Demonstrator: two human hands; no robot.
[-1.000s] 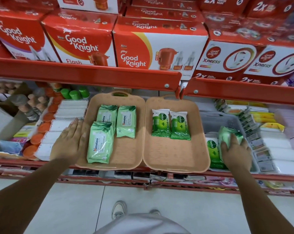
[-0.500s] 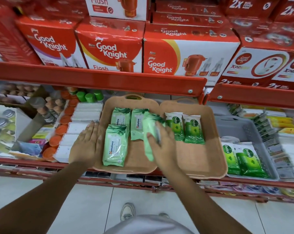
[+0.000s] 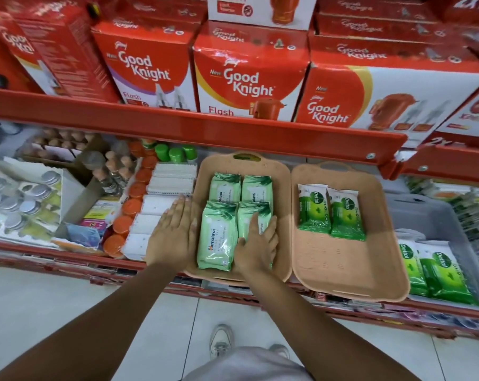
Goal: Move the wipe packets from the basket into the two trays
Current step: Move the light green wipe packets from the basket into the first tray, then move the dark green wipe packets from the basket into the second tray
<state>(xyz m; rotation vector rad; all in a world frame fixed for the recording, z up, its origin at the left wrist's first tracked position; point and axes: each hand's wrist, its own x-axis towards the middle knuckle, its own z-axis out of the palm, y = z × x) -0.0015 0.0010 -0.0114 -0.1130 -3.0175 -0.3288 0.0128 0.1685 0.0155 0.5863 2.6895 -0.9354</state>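
Note:
Two beige trays sit side by side on the lower shelf. The left tray [image 3: 282,196] holds pale green Himalaya wipe packets: two at the back [image 3: 225,188], one front left [image 3: 217,239]. A further pale green wipe packet [image 3: 253,214] lies front right under my right hand [image 3: 259,248], fingers over its top and thumb at its left edge. My left hand [image 3: 173,235] rests flat on that tray's left rim. The right tray [image 3: 340,268] holds two dark green Dettol packets [image 3: 330,213] at the back. The grey basket [image 3: 425,218] to the right holds more Dettol packets [image 3: 441,270].
A red shelf edge [image 3: 194,127] overhangs the trays, with Good Knight boxes [image 3: 246,81] above it. White boxes [image 3: 150,215], orange-capped bottles [image 3: 129,210] and green caps [image 3: 175,154] crowd the shelf left of the trays. Tiled floor and my shoe [image 3: 220,340] are below.
My right hand lifted a pale green packet out of the basket, carried it left across the right tray, and now has it down in the left tray's front right. My left hand stayed on the rim.

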